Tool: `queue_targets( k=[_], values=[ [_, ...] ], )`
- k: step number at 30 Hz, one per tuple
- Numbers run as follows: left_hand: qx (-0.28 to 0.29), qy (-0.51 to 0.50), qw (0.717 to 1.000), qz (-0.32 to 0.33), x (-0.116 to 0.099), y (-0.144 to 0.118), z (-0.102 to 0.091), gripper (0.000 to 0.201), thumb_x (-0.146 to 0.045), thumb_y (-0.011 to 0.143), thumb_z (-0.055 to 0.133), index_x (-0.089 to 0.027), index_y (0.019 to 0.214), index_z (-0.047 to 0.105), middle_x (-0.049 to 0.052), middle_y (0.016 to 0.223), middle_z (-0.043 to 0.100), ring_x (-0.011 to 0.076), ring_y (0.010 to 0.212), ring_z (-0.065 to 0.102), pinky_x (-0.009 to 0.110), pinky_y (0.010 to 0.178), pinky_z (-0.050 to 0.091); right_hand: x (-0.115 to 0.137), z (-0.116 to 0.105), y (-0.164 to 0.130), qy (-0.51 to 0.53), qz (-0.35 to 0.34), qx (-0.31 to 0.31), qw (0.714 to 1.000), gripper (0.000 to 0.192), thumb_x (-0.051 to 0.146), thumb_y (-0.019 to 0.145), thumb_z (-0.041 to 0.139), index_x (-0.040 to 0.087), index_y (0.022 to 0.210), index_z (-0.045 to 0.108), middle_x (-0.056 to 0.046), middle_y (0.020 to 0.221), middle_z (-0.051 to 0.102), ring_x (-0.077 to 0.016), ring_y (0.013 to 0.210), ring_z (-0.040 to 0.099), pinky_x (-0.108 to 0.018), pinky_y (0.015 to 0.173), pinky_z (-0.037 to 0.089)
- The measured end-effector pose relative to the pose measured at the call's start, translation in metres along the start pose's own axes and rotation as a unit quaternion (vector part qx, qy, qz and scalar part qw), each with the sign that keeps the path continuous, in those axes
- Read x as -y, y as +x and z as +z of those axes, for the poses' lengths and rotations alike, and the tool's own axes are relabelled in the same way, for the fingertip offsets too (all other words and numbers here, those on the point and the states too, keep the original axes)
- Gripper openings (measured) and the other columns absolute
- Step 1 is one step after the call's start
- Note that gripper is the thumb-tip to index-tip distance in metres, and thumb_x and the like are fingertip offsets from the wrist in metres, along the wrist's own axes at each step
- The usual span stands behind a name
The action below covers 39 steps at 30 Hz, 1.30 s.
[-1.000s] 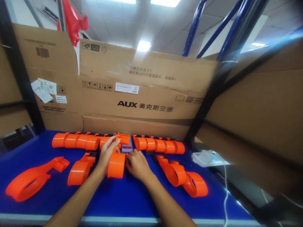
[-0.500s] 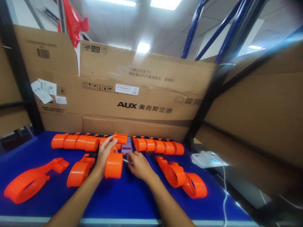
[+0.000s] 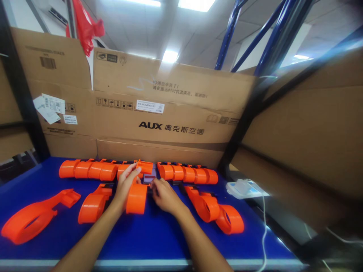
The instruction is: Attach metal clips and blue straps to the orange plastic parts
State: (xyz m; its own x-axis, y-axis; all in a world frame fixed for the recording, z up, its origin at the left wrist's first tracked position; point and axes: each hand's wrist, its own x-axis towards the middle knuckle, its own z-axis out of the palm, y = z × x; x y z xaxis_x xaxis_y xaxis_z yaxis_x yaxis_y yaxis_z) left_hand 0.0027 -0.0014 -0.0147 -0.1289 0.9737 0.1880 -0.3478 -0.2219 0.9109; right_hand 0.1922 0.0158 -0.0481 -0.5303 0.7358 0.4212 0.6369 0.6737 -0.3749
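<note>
Right hand (image 3: 164, 195) moved closer to orange dispenser (image 3: 137, 197), AUX carton (image 3: 170, 113) behind

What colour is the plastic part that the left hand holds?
Bright orange. The plastic part under the left hand shows best in the head view.

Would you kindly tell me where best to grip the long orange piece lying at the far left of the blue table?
Probably the narrow neck of the long orange piece, from above: it lies flat, and its looped end looks too wide to pinch.

AUX cardboard box (image 3: 170, 124), red bag (image 3: 83, 24)
</note>
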Motion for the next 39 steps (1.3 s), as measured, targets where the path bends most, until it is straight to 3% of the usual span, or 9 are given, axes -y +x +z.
queue_targets(
  k=[7, 16, 22, 27, 33, 39],
  values=[
    [0.001, -0.001, 1.000, -0.002, 0.000, 0.000, 0.002, 0.050, -0.047, 0.072, 0.075, -0.017, 0.110, 0.066, -0.003, 0.059, 0.060, 0.0104, 0.050, 0.051, 0.020, 0.050, 0.039, -0.003, -0.010, 0.001, 0.032, 0.014, -0.021, 0.999, 0.028, -0.001, 0.076, 0.048, 0.021, 0.092, 0.053, -0.002, 0.087, 0.060, -0.0177, 0.084, 0.055, -0.026, 0.076, 0.039],
    [0.002, -0.001, 1.000, -0.012, 0.004, 0.002, -0.001, 0.055, -0.048, 0.071, 0.076, -0.017, 0.115, 0.066, -0.003, 0.058, 0.061, 0.0108, 0.049, 0.051, 0.020, 0.049, 0.040, -0.006, -0.017, 0.001, 0.064, 0.031, -0.047, 0.996, 0.022, 0.005, 0.085, 0.044, 0.020, 0.097, 0.054, -0.003, 0.089, 0.059, -0.0177, 0.083, 0.056, -0.028, 0.077, 0.043],
    [0.002, 0.010, 1.000, -0.014, 0.006, 0.001, -0.002, 0.060, -0.048, 0.073, 0.075, -0.016, 0.122, 0.063, -0.002, 0.056, 0.060, 0.0117, 0.050, 0.053, 0.020, 0.050, 0.040, -0.006, -0.016, -0.001, 0.075, 0.032, 0.021, 0.996, 0.045, -0.006, 0.073, 0.047, 0.019, 0.109, 0.059, -0.004, 0.099, 0.062, -0.0153, 0.085, 0.058, -0.025, 0.078, 0.044],
    [0.004, -0.001, 1.000, -0.019, 0.005, 0.001, -0.001, 0.059, -0.048, 0.071, 0.076, -0.017, 0.119, 0.065, -0.003, 0.056, 0.059, 0.0110, 0.048, 0.052, 0.021, 0.049, 0.040, -0.007, -0.014, -0.004, 0.046, 0.029, 0.069, 0.996, 0.051, -0.010, 0.069, 0.048, 0.018, 0.109, 0.063, -0.007, 0.107, 0.063, -0.0159, 0.090, 0.059, -0.024, 0.078, 0.045],
    [-0.002, -0.011, 1.000, -0.026, 0.002, -0.001, 0.002, 0.062, -0.048, 0.067, 0.079, -0.016, 0.119, 0.066, -0.004, 0.056, 0.059, 0.0110, 0.048, 0.052, 0.021, 0.049, 0.039, -0.010, -0.013, -0.005, -0.010, 0.024, 0.073, 0.997, 0.029, -0.002, 0.078, 0.052, 0.016, 0.096, 0.066, -0.008, 0.101, 0.066, -0.0191, 0.098, 0.059, -0.028, 0.089, 0.044],
    [-0.009, -0.012, 1.000, -0.024, -0.001, 0.000, 0.005, 0.059, -0.046, 0.065, 0.080, -0.015, 0.114, 0.069, -0.002, 0.058, 0.062, 0.0106, 0.048, 0.052, 0.021, 0.048, 0.038, -0.015, -0.018, -0.007, -0.064, 0.044, 0.069, 0.995, 0.017, 0.007, 0.083, 0.059, 0.017, 0.092, 0.070, -0.010, 0.099, 0.066, -0.0216, 0.096, 0.059, -0.030, 0.088, 0.043]
  ],
)
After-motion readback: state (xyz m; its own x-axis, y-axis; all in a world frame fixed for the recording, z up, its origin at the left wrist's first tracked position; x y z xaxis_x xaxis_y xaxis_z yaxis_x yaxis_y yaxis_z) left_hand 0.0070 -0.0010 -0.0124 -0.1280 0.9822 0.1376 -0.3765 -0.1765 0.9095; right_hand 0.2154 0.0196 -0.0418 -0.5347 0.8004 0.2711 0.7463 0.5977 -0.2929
